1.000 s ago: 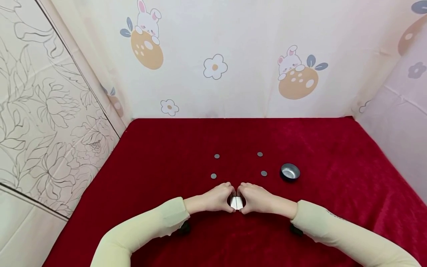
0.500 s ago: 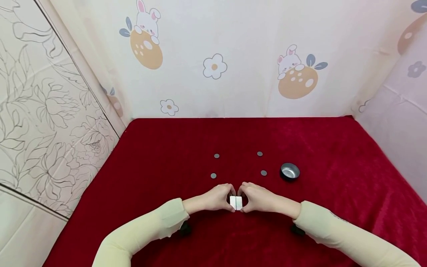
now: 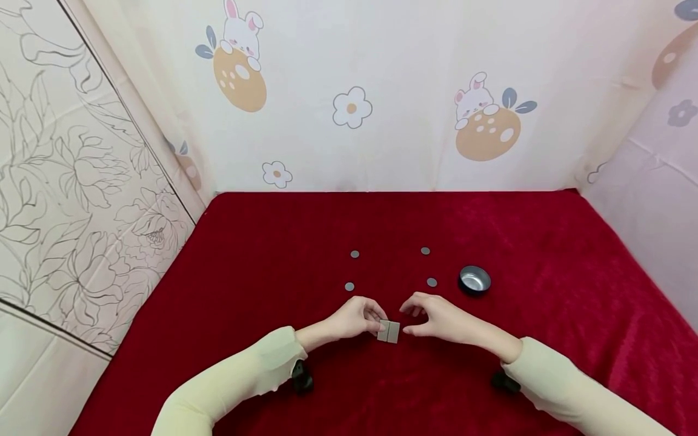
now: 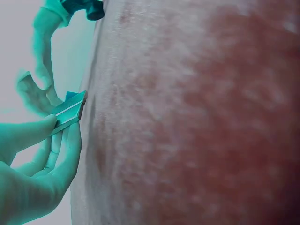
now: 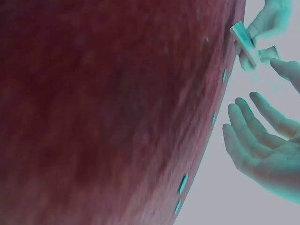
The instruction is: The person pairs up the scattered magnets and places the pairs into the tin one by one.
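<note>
My left hand (image 3: 349,319) pinches a pair of flat grey rectangular blocks (image 3: 392,332) between thumb and fingers. A thin seam runs between the two blocks, which lie side by side. In the left wrist view the thumb presses on one face of the blocks (image 4: 70,110) while fingers support the other. Just to the right, my right hand (image 3: 443,319) holds nothing, its thumb and fingers parted and relaxed. The right wrist view shows those fingers (image 5: 246,129) loosely spread, apart from the blocks (image 5: 243,42).
Several small grey discs, such as one disc (image 3: 349,286), lie on the red cloth (image 3: 262,260) beyond the hands. A small round dark metal dish (image 3: 474,280) stands to their right. A patterned curtain (image 3: 403,151) hangs along the back edge.
Both hands held the blocks together earlier. The right hand has let go and moved slightly right; the blocks stay in the left hand and have tilted, their faces turning from bright to grey.
</note>
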The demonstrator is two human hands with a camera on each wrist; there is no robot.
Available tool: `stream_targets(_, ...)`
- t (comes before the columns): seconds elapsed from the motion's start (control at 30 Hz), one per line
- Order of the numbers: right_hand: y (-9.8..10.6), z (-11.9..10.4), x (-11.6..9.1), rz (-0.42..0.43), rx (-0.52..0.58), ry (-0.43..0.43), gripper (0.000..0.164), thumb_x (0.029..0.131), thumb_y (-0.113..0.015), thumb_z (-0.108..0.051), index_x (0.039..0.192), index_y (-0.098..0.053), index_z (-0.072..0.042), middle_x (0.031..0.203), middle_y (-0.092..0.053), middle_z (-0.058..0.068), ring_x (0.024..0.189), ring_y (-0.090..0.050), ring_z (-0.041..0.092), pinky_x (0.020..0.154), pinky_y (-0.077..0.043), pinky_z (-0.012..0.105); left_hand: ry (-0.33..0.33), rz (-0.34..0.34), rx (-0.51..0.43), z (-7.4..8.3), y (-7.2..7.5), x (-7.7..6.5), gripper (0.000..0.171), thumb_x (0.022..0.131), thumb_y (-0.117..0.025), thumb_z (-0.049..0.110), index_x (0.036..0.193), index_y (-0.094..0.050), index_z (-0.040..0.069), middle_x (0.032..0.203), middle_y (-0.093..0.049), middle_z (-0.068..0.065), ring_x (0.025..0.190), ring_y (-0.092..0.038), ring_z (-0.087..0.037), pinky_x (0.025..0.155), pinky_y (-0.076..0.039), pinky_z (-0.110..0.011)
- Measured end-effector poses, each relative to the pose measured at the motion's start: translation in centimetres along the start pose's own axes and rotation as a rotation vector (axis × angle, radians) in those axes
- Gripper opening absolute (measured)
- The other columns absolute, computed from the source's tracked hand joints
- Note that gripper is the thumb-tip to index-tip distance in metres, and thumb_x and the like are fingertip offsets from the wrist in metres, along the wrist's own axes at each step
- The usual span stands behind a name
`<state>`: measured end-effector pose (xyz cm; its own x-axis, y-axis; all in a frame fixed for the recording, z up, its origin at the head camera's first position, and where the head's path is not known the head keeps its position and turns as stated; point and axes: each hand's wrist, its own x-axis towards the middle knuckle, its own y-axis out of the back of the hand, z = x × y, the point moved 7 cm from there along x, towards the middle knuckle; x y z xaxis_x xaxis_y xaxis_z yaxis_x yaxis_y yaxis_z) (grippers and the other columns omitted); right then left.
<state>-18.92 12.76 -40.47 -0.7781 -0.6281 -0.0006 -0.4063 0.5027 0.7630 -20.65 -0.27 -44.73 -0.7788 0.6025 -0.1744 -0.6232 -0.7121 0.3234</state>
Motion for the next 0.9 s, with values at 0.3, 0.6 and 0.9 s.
stream_targets(0.3,3.5,1.4,-2.1,0.159,0.023,-0.039,0.029,0.079,-0.066,-0.021,0.101,-0.059,-0.003,0.097,-0.059,0.006,0.084,-0.056,0.02,0.073,-0.047,0.032,0.024,0.078,-0.188,1.4,1.3,0.0,0.015,0.076,-0.064,-0.004,0.09,-0.062,-0.01,0.079,-0.065,-0.02,0.068,-0.064,-0.028,0.065,-0.052,-0.032)
stream_targets(0.6,6.9,2.4,-4.0,0.337,-0.069,-0.029,0.025,0.078,-0.068,-0.014,0.101,-0.061,-0.009,0.096,-0.06,0.003,0.084,-0.056,0.017,0.073,-0.047,0.03,0.022,0.133,-0.302,1.6,1.9,1.4,0.017,0.075,-0.066,-0.004,0.09,-0.063,-0.011,0.082,-0.066,-0.019,0.065,-0.064,-0.018,0.065,-0.052,-0.032)
stream_targets(0.9,9.2,4.0,-5.6,0.429,-0.099,-0.06,0.028,0.077,-0.068,-0.01,0.103,-0.06,-0.004,0.093,-0.059,0.007,0.078,-0.052,0.004,0.065,-0.041,0.015,0.041,0.193,-0.349,2.3,2.3,2.9,0.018,0.075,-0.068,0.001,0.091,-0.065,-0.007,0.08,-0.066,-0.015,0.063,-0.065,-0.021,0.069,-0.051,-0.038)
